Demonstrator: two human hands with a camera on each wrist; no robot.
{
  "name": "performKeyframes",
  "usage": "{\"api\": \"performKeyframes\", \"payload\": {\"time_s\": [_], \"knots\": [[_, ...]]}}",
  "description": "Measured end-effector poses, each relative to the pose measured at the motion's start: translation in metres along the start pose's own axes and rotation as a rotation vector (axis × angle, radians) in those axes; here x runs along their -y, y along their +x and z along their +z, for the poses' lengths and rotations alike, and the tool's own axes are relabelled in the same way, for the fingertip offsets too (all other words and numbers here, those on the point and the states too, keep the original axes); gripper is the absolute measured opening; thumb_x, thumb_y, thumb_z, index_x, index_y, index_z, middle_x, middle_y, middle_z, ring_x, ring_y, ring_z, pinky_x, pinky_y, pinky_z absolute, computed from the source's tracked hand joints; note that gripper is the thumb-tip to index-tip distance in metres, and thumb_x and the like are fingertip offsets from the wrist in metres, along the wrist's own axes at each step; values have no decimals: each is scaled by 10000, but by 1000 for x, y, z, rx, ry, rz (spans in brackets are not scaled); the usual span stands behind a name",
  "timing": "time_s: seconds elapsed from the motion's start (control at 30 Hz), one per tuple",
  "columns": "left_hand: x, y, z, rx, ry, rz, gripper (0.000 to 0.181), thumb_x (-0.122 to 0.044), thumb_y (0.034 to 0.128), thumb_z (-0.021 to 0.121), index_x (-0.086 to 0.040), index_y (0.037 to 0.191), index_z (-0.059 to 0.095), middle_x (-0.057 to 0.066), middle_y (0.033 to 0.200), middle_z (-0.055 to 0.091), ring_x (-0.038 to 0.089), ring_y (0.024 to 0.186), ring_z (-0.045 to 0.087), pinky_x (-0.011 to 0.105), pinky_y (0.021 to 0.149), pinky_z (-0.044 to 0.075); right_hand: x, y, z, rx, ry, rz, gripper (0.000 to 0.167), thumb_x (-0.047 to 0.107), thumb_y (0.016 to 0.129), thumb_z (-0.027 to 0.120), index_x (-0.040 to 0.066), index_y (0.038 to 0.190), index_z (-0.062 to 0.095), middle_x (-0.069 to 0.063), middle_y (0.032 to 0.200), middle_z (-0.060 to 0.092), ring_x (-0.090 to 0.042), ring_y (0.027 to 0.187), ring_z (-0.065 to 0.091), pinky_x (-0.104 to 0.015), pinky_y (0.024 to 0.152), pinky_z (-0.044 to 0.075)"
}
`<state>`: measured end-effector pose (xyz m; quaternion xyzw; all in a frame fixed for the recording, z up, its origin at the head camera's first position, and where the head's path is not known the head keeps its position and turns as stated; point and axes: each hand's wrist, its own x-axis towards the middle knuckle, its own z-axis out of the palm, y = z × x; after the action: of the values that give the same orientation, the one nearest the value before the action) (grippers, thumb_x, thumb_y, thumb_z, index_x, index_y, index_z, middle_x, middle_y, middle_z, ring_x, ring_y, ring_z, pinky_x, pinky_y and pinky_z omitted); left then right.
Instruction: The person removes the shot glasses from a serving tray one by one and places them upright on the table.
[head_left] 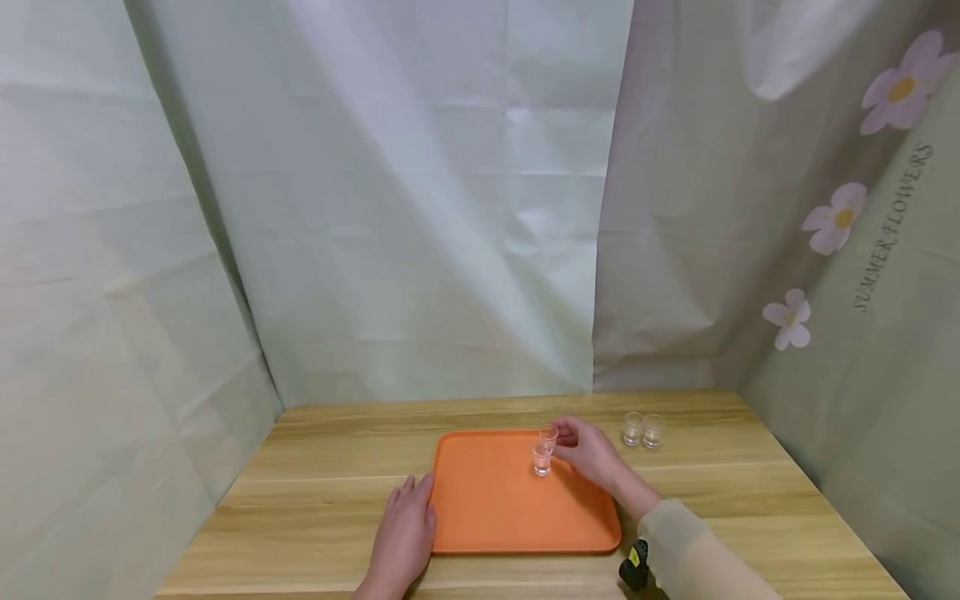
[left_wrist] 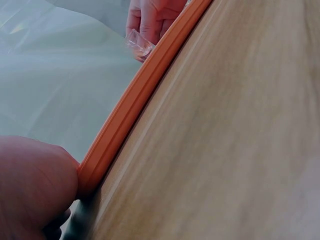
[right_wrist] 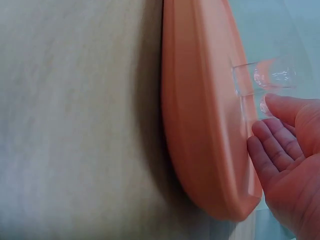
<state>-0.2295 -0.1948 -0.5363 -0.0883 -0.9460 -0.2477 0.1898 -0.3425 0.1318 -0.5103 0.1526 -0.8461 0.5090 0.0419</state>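
Front shot glass [head_left: 542, 460] stood upright on the orange tray [head_left: 495, 521], toward its far right part, with the rear shot glass [head_left: 547, 433] just behind it. Only the head view showed two further glasses [head_left: 652, 432], side by side on the wooden table [head_left: 315, 500] beyond the tray's right edge. From the left wrist, the tray's outer rim was seen side-on, with the left hand [head_left: 405, 529] against its corner; from the right wrist, the thumb and lower fingers of the right hand [head_left: 592, 457] appeared close up, bent loosely with a gap between them. The right thumb lay at the rear glass, but clear walls and overlap make that view poor, and I cannot tell whether the glass was pinched or free. The left hand grasped nothing; its relaxed fingers rested along the tray's left edge. Orange surface spread from the front glass to the near edge, giving more room there and leftward than toward the far rim. Wood reached past the tray on both sides, and the pale sheet [head_left: 420, 250] rose behind the table's back edge.
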Motion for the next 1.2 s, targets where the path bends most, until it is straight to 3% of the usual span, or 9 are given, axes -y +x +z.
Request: {"api": "performKeyframes", "payload": {"time_s": [0.17, 0.33, 0.7, 0.97, 1.2], "knots": [[7, 3, -10, 20, 20, -27, 445, 47, 1002, 676, 72, 1446, 653, 295, 1395, 697, 567, 1398, 564, 703, 1192, 432, 2, 9, 11, 4, 8, -31, 323, -21, 964, 821, -31, 1271, 717, -90, 1158, 770, -296, 1072, 753, -434, 940, 655], [8, 2, -6, 12, 12, 1, 437, 61, 998, 681, 84, 1434, 657, 291, 1376, 709, 551, 1392, 579, 695, 1200, 425, -2, 7, 9, 3, -1, -22, 239, 10, 981, 817, 38, 1204, 739, -50, 1148, 767, -256, 1062, 740, -402, 919, 646], [1, 3, 1, 15, -15, -16, 438, 60, 1004, 684, 73, 1441, 661, 278, 1385, 709, 546, 1405, 570, 692, 1208, 416, -4, 5, 1, -17, -18, 11, 191, 33, 980, 827, 67, 1145, 738, -24, 1095, 758, -214, 1035, 732, -388, 910, 637], [-2, 2, 4, 7, -23, -8, 440, 55, 991, 690, 77, 1430, 665, 280, 1382, 710, 548, 1396, 576, 690, 1206, 418, -5, 0, -6, -102, -53, 27, 176, 68, 972, 848, 95, 1095, 725, 18, 1010, 743, -171, 971, 717, -337, 858, 620], [-1, 1, 4, 10, -17, -19, 447, 55, 992, 682, 75, 1437, 661, 280, 1396, 703, 547, 1404, 569, 686, 1218, 407, -2, -14, -22, -145, -56, 19, 202, 106, 995, 834, 54, 1162, 733, -28, 1052, 759, -219, 1020, 731, -407, 911, 636]]}}
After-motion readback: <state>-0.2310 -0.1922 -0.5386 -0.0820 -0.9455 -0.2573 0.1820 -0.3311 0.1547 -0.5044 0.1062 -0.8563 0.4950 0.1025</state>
